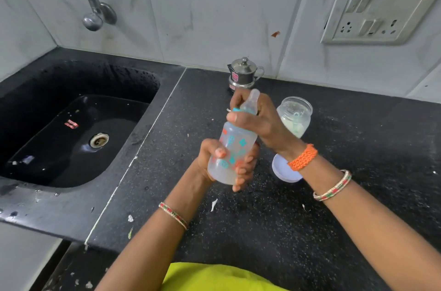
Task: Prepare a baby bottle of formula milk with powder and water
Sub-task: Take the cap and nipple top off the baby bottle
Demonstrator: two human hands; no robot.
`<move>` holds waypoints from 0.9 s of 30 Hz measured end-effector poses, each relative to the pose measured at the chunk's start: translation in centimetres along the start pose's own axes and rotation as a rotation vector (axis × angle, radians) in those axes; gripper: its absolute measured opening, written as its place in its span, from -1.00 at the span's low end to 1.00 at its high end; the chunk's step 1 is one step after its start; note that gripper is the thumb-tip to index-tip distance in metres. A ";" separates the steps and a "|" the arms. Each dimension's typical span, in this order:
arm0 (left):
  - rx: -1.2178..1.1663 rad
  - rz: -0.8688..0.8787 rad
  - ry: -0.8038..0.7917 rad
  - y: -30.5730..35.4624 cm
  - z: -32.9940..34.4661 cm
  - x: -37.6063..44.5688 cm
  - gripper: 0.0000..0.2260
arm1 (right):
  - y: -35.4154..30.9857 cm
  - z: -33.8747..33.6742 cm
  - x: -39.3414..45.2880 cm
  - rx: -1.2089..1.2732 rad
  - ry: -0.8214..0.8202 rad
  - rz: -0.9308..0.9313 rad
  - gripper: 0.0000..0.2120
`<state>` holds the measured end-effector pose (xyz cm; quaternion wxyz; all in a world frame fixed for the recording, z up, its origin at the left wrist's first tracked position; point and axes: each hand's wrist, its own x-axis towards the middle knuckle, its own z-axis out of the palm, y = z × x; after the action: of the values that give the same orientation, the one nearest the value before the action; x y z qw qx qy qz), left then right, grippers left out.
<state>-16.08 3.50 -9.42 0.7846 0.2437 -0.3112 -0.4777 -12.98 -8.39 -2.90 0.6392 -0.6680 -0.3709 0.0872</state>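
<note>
Gripping the bottle [232, 150] tilted above the surface [334, 219], the left hand [214, 159] wrapped its lower body while the right hand [260, 119] curled round the collar below the teat [251, 99]. Its thin plastic looked light and probably slick if wet, the teat soft; the stiff body and collar seemed the safest holds. Just beside stood the open powder jar [296, 115].

Left hand [214, 159] is gripping the lower body of the baby bottle [232, 147], tilted above the black counter [334, 231]. Right hand [260, 121] is gripping the teal collar [238, 110] under the teat [251, 99]. Open powder jar [296, 116] is standing just right, its lid [282, 171] lying nearer; steel pot [243, 73] sitting behind.
</note>
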 end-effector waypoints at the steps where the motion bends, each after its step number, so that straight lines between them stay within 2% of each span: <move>1: -0.007 0.017 -0.012 0.4 0.0 0.2 -0.68 | -0.2 -0.6 0.3 0.032 -0.031 0.018 -0.71; 5: -0.003 0.099 0.048 1.8 -0.4 0.1 -0.68 | 0.1 -3.6 0.8 0.201 -0.031 0.118 -0.52; 9: 0.008 0.137 0.099 1.9 -0.6 0.0 -0.68 | 1.2 -3.9 0.5 0.219 0.045 0.191 -0.59; 11: 0.027 0.145 0.127 1.4 -0.9 0.0 -0.67 | 1.1 -3.2 0.2 0.321 0.083 0.255 -0.53; 13: 0.047 0.132 0.152 0.9 -1.1 0.1 -0.67 | 0.7 -2.7 -0.3 0.391 0.039 0.311 -0.38; 15: 0.056 0.114 0.155 0.5 -1.0 0.4 -0.67 | 0.3 -2.1 -0.5 0.361 -0.057 0.309 -0.35; 18: 0.051 0.115 0.149 0.8 -0.9 0.5 -0.67 | 0.5 -1.8 -0.5 0.315 -0.098 0.293 -0.38; 22: 0.153 0.089 0.259 1.2 -1.0 -0.3 -0.67 | 0.8 -2.3 -1.0 0.434 -0.033 0.265 -0.60; 25: 0.309 0.064 0.462 1.2 -0.8 -1.0 -0.62 | 1.5 -2.7 -1.1 0.453 0.037 0.271 -0.69; 27: 0.557 0.049 0.656 0.9 -0.9 -1.4 -0.62 | 2.4 -2.8 -1.2 0.474 0.148 0.332 -0.76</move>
<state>-15.36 5.27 -9.80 0.7574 0.5775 -0.1681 -0.2541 -11.25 -11.06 -5.07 0.7797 -0.5561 -0.1784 0.2257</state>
